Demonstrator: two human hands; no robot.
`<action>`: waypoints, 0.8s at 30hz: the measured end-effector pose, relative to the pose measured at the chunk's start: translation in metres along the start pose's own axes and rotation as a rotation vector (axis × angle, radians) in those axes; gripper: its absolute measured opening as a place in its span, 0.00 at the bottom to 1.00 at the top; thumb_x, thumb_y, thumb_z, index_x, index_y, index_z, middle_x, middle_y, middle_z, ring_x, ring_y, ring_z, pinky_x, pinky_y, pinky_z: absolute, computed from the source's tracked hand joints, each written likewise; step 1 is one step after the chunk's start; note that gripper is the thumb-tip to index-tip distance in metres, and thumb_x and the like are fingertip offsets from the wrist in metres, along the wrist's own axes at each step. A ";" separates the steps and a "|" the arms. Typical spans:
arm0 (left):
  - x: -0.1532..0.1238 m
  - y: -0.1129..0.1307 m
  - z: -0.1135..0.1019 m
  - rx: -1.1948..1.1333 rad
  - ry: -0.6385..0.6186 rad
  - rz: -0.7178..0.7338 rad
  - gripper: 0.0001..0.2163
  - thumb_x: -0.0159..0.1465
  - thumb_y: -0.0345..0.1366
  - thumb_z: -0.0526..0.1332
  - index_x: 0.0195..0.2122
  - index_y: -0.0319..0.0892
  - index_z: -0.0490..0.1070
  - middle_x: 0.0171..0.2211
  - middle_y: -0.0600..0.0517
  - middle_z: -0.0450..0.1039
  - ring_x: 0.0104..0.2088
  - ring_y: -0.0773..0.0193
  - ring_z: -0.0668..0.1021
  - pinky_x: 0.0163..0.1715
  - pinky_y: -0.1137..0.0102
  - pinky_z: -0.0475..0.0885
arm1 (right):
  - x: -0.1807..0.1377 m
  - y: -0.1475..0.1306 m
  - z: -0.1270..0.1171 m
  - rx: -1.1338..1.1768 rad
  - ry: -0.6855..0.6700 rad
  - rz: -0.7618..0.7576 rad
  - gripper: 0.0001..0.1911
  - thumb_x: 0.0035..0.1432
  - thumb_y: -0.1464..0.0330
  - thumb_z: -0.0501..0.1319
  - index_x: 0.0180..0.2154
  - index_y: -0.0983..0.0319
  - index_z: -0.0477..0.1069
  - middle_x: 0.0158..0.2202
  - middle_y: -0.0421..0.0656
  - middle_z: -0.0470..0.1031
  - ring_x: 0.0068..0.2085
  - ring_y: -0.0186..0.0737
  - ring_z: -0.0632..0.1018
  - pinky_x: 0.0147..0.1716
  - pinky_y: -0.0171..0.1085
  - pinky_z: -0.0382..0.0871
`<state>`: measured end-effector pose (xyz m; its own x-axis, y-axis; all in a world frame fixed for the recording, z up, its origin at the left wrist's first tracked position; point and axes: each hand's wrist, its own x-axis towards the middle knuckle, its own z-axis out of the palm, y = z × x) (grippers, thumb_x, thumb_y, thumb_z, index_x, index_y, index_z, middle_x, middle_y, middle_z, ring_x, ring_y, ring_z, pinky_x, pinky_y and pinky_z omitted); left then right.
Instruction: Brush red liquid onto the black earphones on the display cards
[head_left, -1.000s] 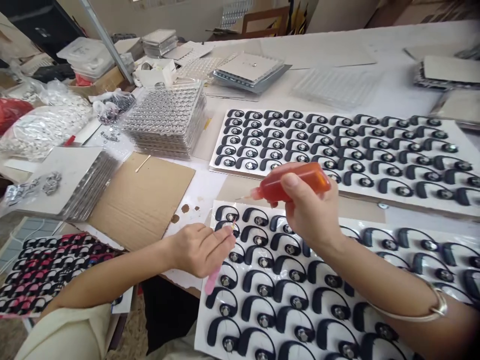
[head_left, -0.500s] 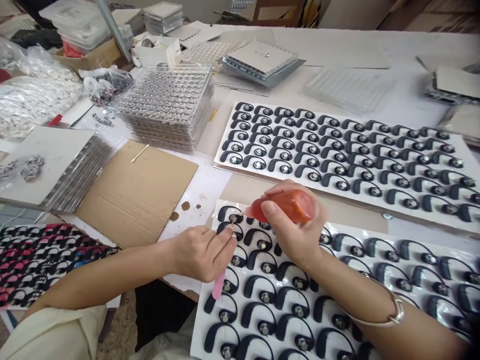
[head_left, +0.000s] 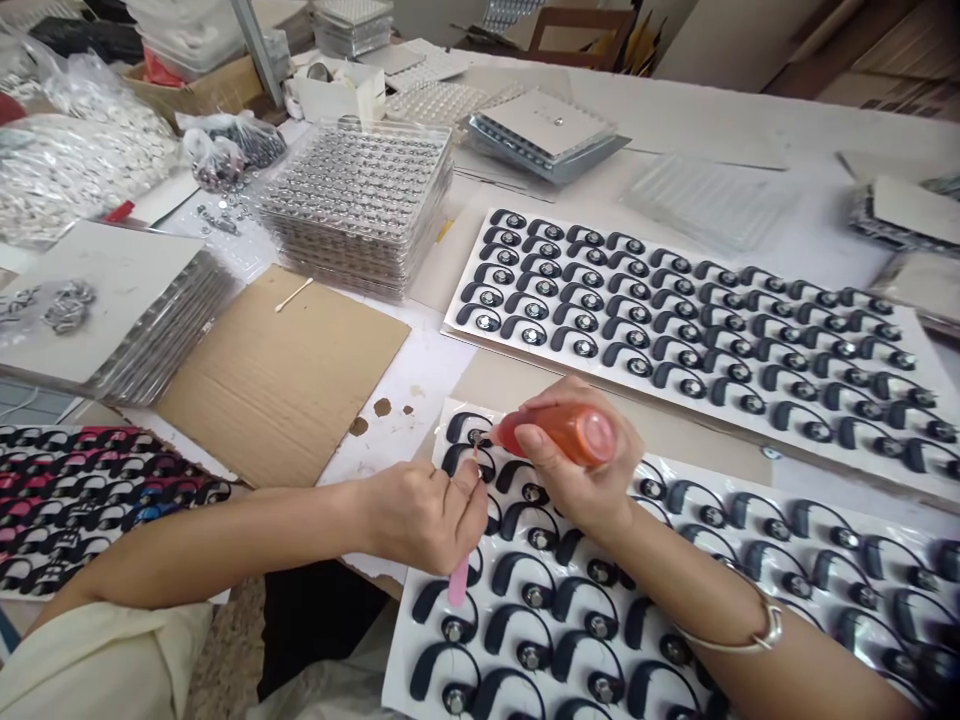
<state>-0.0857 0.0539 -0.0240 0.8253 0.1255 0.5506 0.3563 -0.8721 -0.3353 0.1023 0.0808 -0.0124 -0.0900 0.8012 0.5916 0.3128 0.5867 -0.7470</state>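
Note:
My left hand [head_left: 431, 515] is closed around slim pink tweezers [head_left: 457, 582], whose flat end sticks out below the fist. Their thin tip rises past my fingers to a round silver stone on a black curved piece [head_left: 466, 428] at the upper left corner of the near sheet. My right hand [head_left: 589, 470] wraps an orange-red squeeze bottle [head_left: 566, 432], tilted with its nozzle pointing left at the same stone. Whether the nozzle touches it I cannot tell. Rows of similar black pieces lie on the white near sheet [head_left: 405, 635], partly hidden under my right arm.
A second sheet of black pieces [head_left: 637, 367] lies behind. Brown cardboard [head_left: 285, 380] with a cotton swab [head_left: 293, 295] is at left, near stacked clear trays [head_left: 352, 200] and a card-topped stack [head_left: 97, 290]. Bags of white parts [head_left: 82, 165] stand at far left.
The view has shifted slightly, so the table things sit further right. The bottle's nozzle has come closer to the tweezers' tip and the stone. Both hands keep their hold.

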 end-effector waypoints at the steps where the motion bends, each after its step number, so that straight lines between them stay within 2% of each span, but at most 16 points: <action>1: 0.000 0.000 0.000 0.000 -0.002 -0.002 0.06 0.58 0.27 0.59 0.32 0.29 0.74 0.30 0.33 0.79 0.16 0.63 0.75 0.10 0.73 0.65 | 0.000 0.000 0.000 -0.001 -0.004 -0.004 0.07 0.52 0.68 0.66 0.34 0.58 0.71 0.25 0.39 0.73 0.25 0.35 0.72 0.25 0.38 0.69; 7: -0.001 0.002 0.001 0.002 -0.007 -0.007 0.06 0.60 0.26 0.57 0.33 0.29 0.73 0.31 0.32 0.78 0.17 0.62 0.76 0.11 0.73 0.66 | -0.003 0.003 0.001 -0.007 -0.036 -0.002 0.08 0.51 0.69 0.67 0.35 0.57 0.71 0.26 0.39 0.74 0.25 0.36 0.73 0.25 0.38 0.70; 24: -0.003 0.003 0.003 -0.004 0.024 -0.024 0.05 0.58 0.27 0.60 0.32 0.29 0.72 0.30 0.33 0.78 0.17 0.62 0.76 0.11 0.73 0.66 | -0.003 0.001 0.002 -0.059 -0.094 -0.093 0.12 0.50 0.71 0.67 0.37 0.57 0.69 0.26 0.39 0.77 0.25 0.37 0.75 0.24 0.38 0.72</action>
<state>-0.0860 0.0521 -0.0292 0.8058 0.1349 0.5767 0.3738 -0.8711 -0.3186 0.1006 0.0794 -0.0161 -0.2085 0.7529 0.6242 0.3537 0.6531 -0.6696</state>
